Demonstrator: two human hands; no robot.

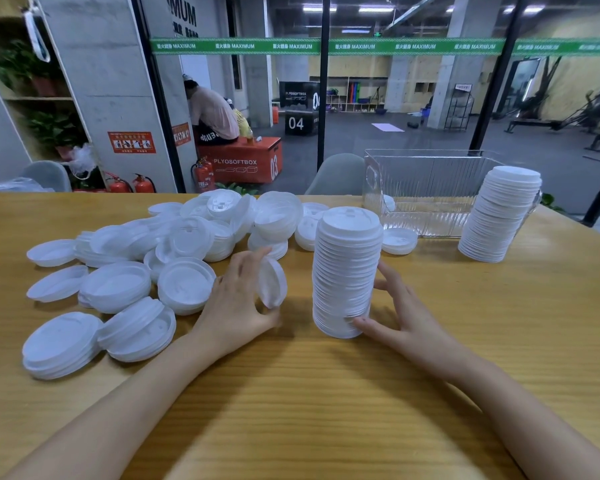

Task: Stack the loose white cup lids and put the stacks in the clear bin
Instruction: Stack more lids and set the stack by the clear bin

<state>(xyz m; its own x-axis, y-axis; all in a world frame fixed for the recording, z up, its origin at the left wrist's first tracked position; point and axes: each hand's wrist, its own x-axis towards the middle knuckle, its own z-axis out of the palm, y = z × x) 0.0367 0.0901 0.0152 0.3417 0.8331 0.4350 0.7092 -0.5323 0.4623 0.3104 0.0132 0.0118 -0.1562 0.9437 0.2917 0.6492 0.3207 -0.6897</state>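
A tall stack of white lids point(345, 268) stands on the wooden table point(326, 393) at the middle. My right hand point(400, 317) touches its lower right side with spread fingers. My left hand point(238, 299) pinches a single white lid point(272, 282) on edge, just left of the stack. A heap of loose white lids point(174, 251) spreads over the table's left half. A second tall stack point(501, 214) leans beside the clear ribbed bin point(430, 192) at the back right. One lid shows inside the bin's left end.
A loose lid point(399, 240) lies in front of the bin. Grey chairs point(336, 174) stand behind the table's far edge. Beyond the glass wall a person sits on an orange box point(243, 161). Fire extinguishers point(203, 174) stand on the floor.
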